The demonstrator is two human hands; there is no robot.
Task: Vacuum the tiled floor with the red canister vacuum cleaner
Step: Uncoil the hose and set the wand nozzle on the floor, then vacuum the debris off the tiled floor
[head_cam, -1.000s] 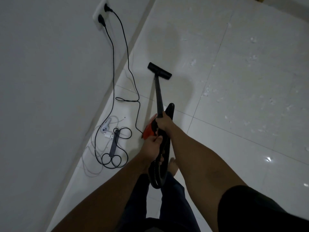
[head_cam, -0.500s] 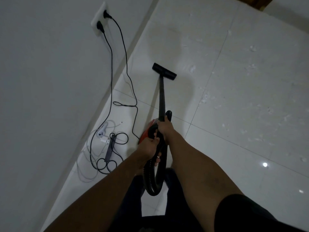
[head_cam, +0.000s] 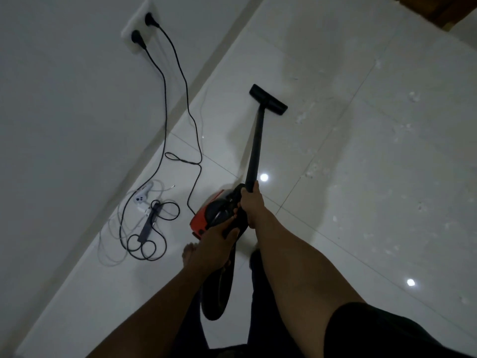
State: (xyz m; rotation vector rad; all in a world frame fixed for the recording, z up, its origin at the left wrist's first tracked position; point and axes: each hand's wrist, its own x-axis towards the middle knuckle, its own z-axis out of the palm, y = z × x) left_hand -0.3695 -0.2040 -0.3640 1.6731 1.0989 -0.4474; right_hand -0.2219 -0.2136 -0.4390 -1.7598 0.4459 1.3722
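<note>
- Head view, the change: the floor nozzle (head_cam: 268, 103) now sits farther toward the right than a second ago. It is closer to the nearest white flecks (head_cam: 301, 119) on the tiled floor (head_cam: 374, 202). The red canister vacuum cleaner (head_cam: 204, 218) also shows more of its body beside the hands than it did.
- Head view, what that means: the stroke seems to be working away from the wall and toward the scattered flecks. Most of these still lie to the right of the nozzle, so much of the floor is not yet covered.
- Head view, right hand (head_cam: 251, 205): its fingers are wrapped tight around the lower end of the wand (head_cam: 256, 146). The wand runs straight ahead from those fingers to the nozzle, well beyond them, flat on the tile.
- Head view, left hand (head_cam: 214, 244): it sits just behind and below the right hand. Its fingers are curled on the black hose (head_cam: 219, 293) where the hose meets the handle. The light is dim there, so the exact hold is probably a full wrap, not a pinch.
- Head view, the canister: it lies just to the left of both sets of fingers, partly hidden under them. I cannot tell whether any finger touches it.
- Head view, nearby: black cords (head_cam: 165, 99) drop from the wall socket (head_cam: 136, 29) to a tangle of cables (head_cam: 147, 236), well to the left of the fingers. A bare foot (head_cam: 189, 254) stands just beside the left hand.
</note>
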